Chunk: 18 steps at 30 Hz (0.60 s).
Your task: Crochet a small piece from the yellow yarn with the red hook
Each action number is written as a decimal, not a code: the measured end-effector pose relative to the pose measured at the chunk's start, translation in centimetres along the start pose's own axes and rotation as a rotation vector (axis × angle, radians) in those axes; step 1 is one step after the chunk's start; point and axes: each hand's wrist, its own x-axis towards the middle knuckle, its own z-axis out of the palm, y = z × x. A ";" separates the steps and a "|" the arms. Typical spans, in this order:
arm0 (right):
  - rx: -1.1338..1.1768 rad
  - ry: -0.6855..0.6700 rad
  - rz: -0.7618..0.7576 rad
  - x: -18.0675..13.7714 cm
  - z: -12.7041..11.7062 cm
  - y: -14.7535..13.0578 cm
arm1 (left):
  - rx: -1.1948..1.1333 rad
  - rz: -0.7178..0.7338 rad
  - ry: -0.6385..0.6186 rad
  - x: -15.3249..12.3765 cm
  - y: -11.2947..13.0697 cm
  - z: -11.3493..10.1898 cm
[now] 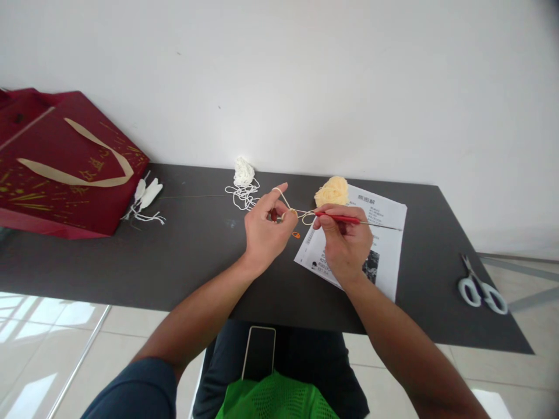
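Note:
My left hand (269, 228) pinches cream yarn (283, 199), which loops up over its raised index finger. From those fingertips the yarn runs rightward to my right hand (347, 241). That hand is closed around a red-handled crochet hook (340, 218), its metal shaft pointing right over a printed sheet (388, 267). An orange stitch marker (296, 235) shows just below the left fingertips; whether it hangs or lies on the table is unclear. Behind the right hand sits a pale yellow yarn ball (332, 191). What exactly the left fingertips pinch is partly hidden.
White yarn (243, 173) lies loosely tangled near the wall. A dark red gift bag (65, 169) stands at the left, with small white pieces with strings (148, 195) beside it. Scissors (480, 288) lie at the table's right end. A phone (259, 352) rests on my lap.

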 end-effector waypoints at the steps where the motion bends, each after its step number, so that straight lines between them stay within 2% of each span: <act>1: 0.007 0.006 0.012 0.0 0.0 -0.1 | 0.011 0.028 -0.002 0.0 0.0 0.0; 4: 0.038 0.006 0.043 0.3 -0.1 0.2 | -0.023 0.043 -0.024 0.1 -0.1 0.1; 11: 0.126 -0.036 0.077 1.0 -0.7 1.3 | -0.312 -0.180 -0.161 1.2 -0.3 -0.3; 18: 0.172 -0.047 0.110 1.2 -0.9 1.2 | -0.444 -0.270 -0.192 1.6 -0.7 -0.3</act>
